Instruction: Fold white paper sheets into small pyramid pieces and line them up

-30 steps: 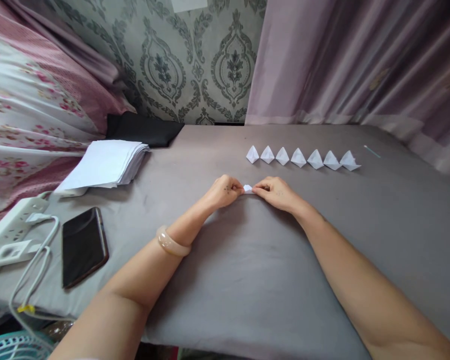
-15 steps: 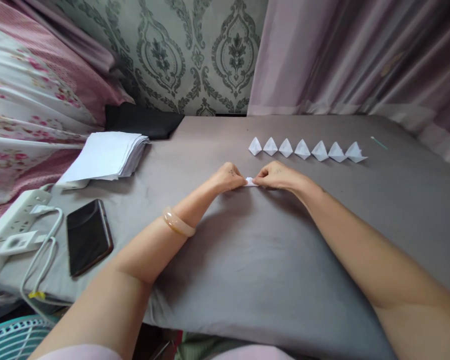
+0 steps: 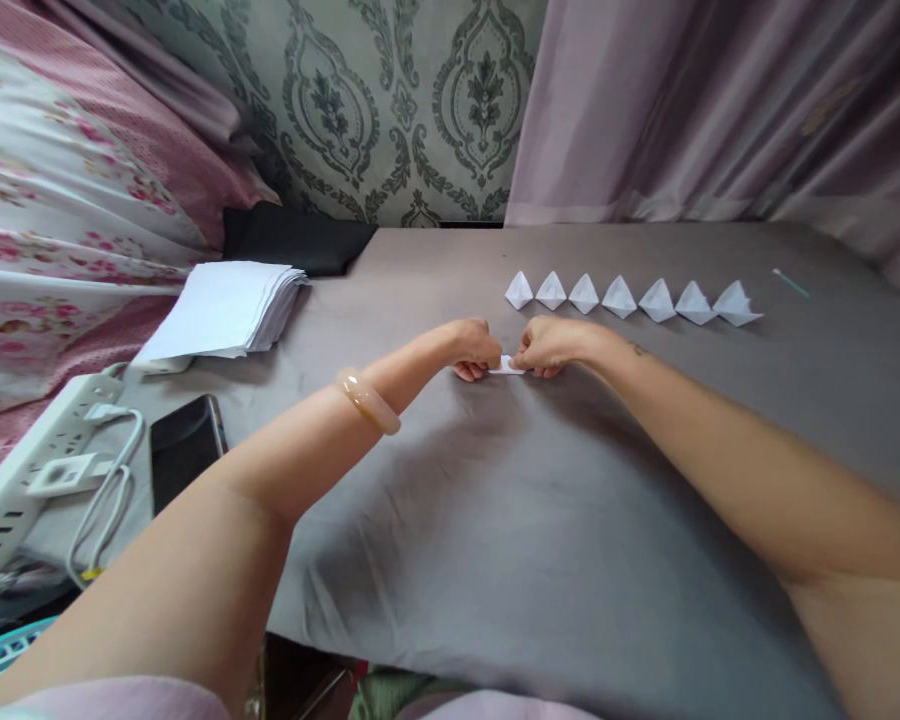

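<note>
Between my hands, low on the grey cloth, lies a small folded white paper (image 3: 507,366), mostly covered by fingers. My left hand (image 3: 477,348) is closed at its left end, knuckles up. My right hand (image 3: 546,345) pinches the right end between thumb and fingertips. Just beyond, a row of several folded white paper boats (image 3: 619,298) stands on the cloth, each with a pointed peak. A pale bangle (image 3: 369,400) circles my left forearm.
Left of my arms are a stack of white paper (image 3: 217,308), a black phone (image 3: 186,450) partly behind my forearm, and a white power strip (image 3: 41,465) with cables. A black cloth (image 3: 300,238) lies at the back; a cotton swab (image 3: 791,283) lies far right.
My left hand has turned over to a more closed, knuckles-up pose on the paper. The paper now looks flatter. The view has shifted slightly, and my left forearm covers more of the phone.
</note>
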A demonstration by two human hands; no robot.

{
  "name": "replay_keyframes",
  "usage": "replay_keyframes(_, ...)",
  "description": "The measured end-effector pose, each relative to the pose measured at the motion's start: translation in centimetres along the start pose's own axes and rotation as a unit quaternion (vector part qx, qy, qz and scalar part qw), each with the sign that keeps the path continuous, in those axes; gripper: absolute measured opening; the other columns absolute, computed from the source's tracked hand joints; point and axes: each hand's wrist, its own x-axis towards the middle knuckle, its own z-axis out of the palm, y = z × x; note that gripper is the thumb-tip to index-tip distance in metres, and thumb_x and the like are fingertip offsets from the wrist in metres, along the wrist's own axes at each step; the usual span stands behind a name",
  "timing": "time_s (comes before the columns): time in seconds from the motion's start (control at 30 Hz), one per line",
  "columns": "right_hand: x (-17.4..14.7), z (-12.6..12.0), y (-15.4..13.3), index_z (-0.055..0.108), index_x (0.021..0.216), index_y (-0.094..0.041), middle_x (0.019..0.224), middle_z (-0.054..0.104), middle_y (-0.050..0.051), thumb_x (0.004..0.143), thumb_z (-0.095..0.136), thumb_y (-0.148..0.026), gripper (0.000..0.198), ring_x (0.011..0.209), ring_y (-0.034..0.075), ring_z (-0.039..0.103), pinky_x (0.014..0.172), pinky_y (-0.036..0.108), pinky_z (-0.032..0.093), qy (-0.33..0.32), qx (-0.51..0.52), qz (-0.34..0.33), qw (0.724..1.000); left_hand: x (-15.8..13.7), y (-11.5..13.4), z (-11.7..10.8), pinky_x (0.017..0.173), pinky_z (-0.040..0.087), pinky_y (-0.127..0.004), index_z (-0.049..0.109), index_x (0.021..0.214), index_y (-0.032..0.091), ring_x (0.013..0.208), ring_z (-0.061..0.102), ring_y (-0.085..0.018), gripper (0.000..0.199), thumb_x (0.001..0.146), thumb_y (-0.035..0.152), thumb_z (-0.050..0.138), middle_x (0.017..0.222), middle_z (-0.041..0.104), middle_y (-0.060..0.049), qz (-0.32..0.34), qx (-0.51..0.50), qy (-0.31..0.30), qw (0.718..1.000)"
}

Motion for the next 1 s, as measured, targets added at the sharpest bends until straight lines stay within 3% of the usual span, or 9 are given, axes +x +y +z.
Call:
replay_keyframes(0.13, -0.3, 0.0, -0.6, 0.056, 0.053, -0.017, 0.056, 0.062, 0.008, 0.072, 0.074, -0.022, 0.026, 0.048, 0.019, 0.06, 0.053, 0.033, 0.046, 0.0, -0.041, 0.001, 0.999, -0.3, 0.6, -0.2, 0.056, 0.052, -0.031, 0.061, 0.062, 0.01, 0.055, 0.061, -0.019, 0.007, 0.066, 0.005, 0.064, 0.05, 0.058, -0.007, -0.017, 0.037, -0.015, 0.999)
replay_keyframes(0.23, -0.5, 0.5, -0.1, 0.062, 0.06, -0.018, 0.055, 0.06, 0.005, 0.074, 0.071, -0.027, 0.02, 0.052, 0.019, 0.06, 0.054, 0.032, 0.043, 0.042, -0.067, -0.023, 0.997, -0.9, 0.4, 0.1, 0.057, 0.052, -0.031, 0.063, 0.072, 0.009, 0.054, 0.06, -0.018, 0.003, 0.069, 0.007, 0.064, 0.05, 0.058, -0.005, 0.0, 0.045, 0.003, 0.999)
replay_keyframes(0.4, -1.1, 1.9, 1.1, 0.066, 0.073, -0.018, 0.065, 0.063, 0.003, 0.077, 0.066, -0.023, 0.007, 0.062, 0.015, 0.058, 0.056, 0.026, 0.038, 0.113, -0.001, -0.076, 0.991, -1.0, -1.6, 1.0, 0.058, 0.047, -0.025, 0.066, 0.09, 0.012, 0.053, 0.054, -0.014, 0.017, 0.073, 0.012, 0.064, 0.052, 0.053, 0.001, 0.082, 0.023, 0.064, 0.994)
replay_keyframes(0.57, -1.6, 3.5, 2.2, 0.063, 0.087, -0.017, 0.083, 0.067, 0.005, 0.083, 0.06, -0.024, 0.009, 0.072, 0.014, 0.057, 0.063, 0.024, 0.04, 0.166, 0.031, -0.11, 0.979, -0.3, -4.0, 2.4, 0.059, 0.042, -0.023, 0.067, 0.091, 0.012, 0.06, 0.052, -0.012, 0.016, 0.078, 0.018, 0.06, 0.07, 0.062, -0.003, 0.182, 0.016, 0.135, 0.974)
replay_keyframes(0.67, -1.8, 4.9, 3.1, 0.059, 0.095, -0.018, 0.096, 0.066, 0.005, 0.086, 0.056, -0.027, 0.013, 0.082, 0.015, 0.057, 0.072, 0.025, 0.041, 0.215, 0.047, -0.135, 0.966, -0.5, -5.0, 3.4, 0.067, 0.043, -0.024, 0.065, 0.09, 0.013, 0.069, 0.054, -0.013, 0.014, 0.08, 0.017, 0.057, 0.081, 0.064, -0.005, 0.245, 0.027, 0.181, 0.952)
replay_keyframes(0.77, -2.0, 6.2, 3.8, 0.056, 0.094, -0.02, 0.093, 0.065, 0.003, 0.086, 0.053, -0.028, 0.012, 0.077, 0.015, 0.055, 0.073, 0.027, 0.041, 0.258, 0.081, -0.188, 0.944, -1.0, -5.9, 4.3, 0.071, 0.043, -0.026, 0.063, 0.095, 0.016, 0.073, 0.053, -0.014, 0.016, 0.081, 0.02, 0.056, 0.087, 0.063, -0.006, 0.286, 0.041, 0.236, 0.928)
replay_keyframes(0.87, -2.2, 7.0, 4.1, 0.054, 0.093, -0.021, 0.089, 0.064, 0.002, 0.086, 0.051, -0.029, 0.011, 0.072, 0.015, 0.053, 0.072, 0.029, 0.04, 0.28, 0.115, -0.223, 0.927, -1.4, -6.5, 4.8, 0.067, 0.041, -0.026, 0.061, 0.1, 0.018, 0.069, 0.052, -0.014, 0.018, 0.084, 0.023, 0.053, 0.082, 0.062, -0.004, 0.313, 0.034, 0.246, 0.917)
replay_keyframes(1.0, -2.7, 7.2, 4.0, 0.052, 0.086, -0.021, 0.081, 0.061, 0.001, 0.083, 0.054, -0.031, 0.011, 0.069, 0.014, 0.052, 0.07, 0.029, 0.04, 0.284, 0.183, -0.22, 0.915, -1.6, -6.5, 4.8, 0.064, 0.039, -0.024, 0.059, 0.095, 0.018, 0.063, 0.05, -0.011, 0.013, 0.082, 0.02, 0.055, 0.08, 0.062, -0.002, 0.348, -0.035, 0.221, 0.91)
